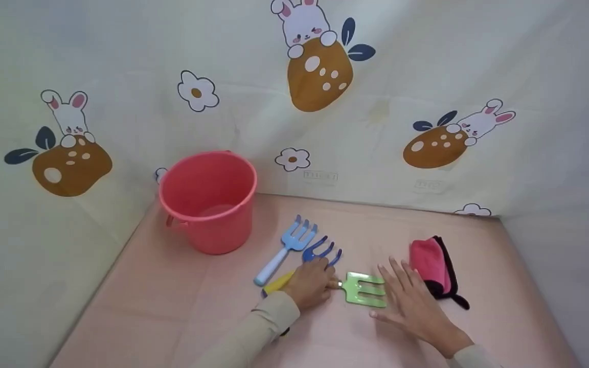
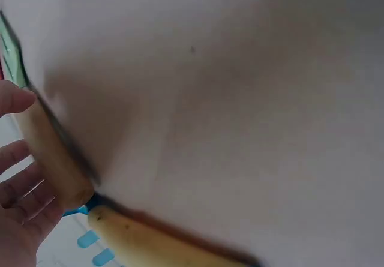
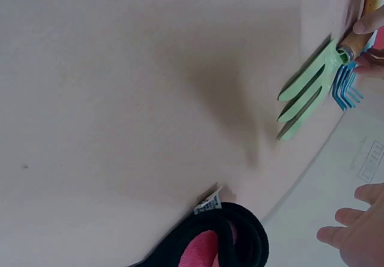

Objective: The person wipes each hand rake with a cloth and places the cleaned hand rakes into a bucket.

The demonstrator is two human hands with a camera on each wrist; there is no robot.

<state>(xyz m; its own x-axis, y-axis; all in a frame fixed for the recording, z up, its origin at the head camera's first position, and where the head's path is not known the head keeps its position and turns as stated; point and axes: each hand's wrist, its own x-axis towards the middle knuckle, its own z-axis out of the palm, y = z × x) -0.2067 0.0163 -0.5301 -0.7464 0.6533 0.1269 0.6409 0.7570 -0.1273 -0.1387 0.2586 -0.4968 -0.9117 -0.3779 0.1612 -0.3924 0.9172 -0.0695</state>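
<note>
My left hand (image 1: 312, 283) grips the wooden handle (image 2: 54, 153) of a green hand fork (image 1: 363, 290), thumb on one side and fingers on the other. The fork's three flat tines point right, toward my right hand (image 1: 417, 309). That hand is spread, fingers straight, just right of the tines and holding nothing. A blue hand rake with a yellow handle (image 1: 278, 283) lies beside my left hand, which partly hides it. Beyond it lies a light blue hand fork (image 1: 292, 243) with a pale handle. A folded pink and black cloth item (image 1: 430, 260) lies past my right fingers.
A red bucket (image 1: 251, 220) stands upright at the back left, near the wall. Printed fabric walls (image 1: 238, 122) enclose the pink surface (image 1: 172, 306) at the back and sides. A small dark and yellow end (image 1: 284, 332) shows under the left sleeve.
</note>
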